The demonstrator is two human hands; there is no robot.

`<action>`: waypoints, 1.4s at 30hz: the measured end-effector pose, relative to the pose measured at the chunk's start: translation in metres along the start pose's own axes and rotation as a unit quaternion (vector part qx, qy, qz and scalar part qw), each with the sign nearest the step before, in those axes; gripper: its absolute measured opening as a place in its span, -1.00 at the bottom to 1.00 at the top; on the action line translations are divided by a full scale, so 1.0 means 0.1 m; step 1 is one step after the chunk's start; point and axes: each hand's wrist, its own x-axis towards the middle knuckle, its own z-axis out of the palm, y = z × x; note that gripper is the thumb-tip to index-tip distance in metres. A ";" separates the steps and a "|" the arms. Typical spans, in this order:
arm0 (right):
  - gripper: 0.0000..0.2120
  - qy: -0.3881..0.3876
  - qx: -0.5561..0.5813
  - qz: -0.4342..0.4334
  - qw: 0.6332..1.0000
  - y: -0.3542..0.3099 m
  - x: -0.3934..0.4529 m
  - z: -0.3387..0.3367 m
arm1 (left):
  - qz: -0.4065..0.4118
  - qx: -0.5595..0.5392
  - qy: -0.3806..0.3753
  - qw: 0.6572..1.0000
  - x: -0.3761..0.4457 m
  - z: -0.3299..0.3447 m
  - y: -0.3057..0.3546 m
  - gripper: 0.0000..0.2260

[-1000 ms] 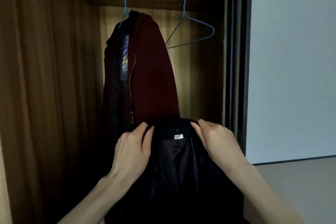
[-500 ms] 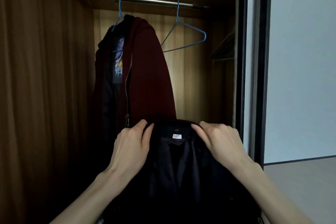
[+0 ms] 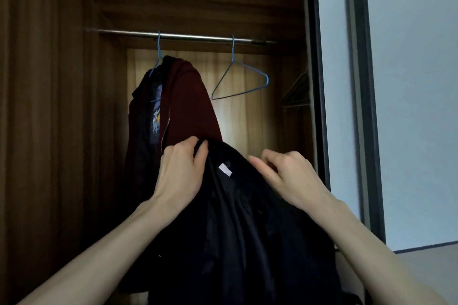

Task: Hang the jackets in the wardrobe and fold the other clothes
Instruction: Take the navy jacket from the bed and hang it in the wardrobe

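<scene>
Wardrobe (image 3: 62, 131) interior, dark wood panelling, lit faintly at the back; pale wall and dark door frame to the right.

Rail (image 3: 178, 36) — metal, horizontal, carrying two blue wire hangers. Left hanger (image 3: 158, 52) loaded with a maroon zip jacket (image 3: 190, 106) over a darker garment with a printed patch. Right hanger (image 3: 244, 82) bare, hooked on the rail, tilted, well apart from the hands.

Black jacket (image 3: 235, 230) — held up in front of the wardrobe, below the rail, collar uppermost with white label (image 3: 225, 170) showing, body hanging down between the forearms. Not yet on any hanger.

Left hand (image 3: 179, 171): gripping the collar edge, fingers curled over the fabric, thumb against it.

Right hand (image 3: 290, 176): off the cloth now, fingers loosely curled, pinching nothing visible; half a second ago pinching the collar's right side. Blurred, so exact finger contact hard to confirm.

Change noted: view tilted upward toward the rail, collar raised on the left and sagging on the right since the release. Reading — jacket's weight passed to the left hand, right hand probably freed to fetch the bare hanger. One jacket hung, this one pending; folding of other clothes not in view.
</scene>
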 end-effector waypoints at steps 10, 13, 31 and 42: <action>-0.50 0.103 -0.212 0.050 0.971 -0.10 1.96 -0.55 | 0.025 0.011 -0.026 0.999 0.25 0.09 -0.03 -0.62; -0.41 0.037 -0.216 0.120 0.968 -0.09 2.32 -0.48 | 0.026 0.006 -0.028 0.999 0.25 0.05 -0.11 -0.64; -0.73 0.085 -0.022 0.251 0.964 0.20 2.68 0.09 | 0.032 0.057 -0.058 0.996 0.47 -0.03 -0.32 -0.66; -0.74 0.141 0.142 0.206 0.958 -0.10 1.81 0.27 | 0.027 0.055 -0.018 0.998 0.32 -0.12 -0.35 -0.70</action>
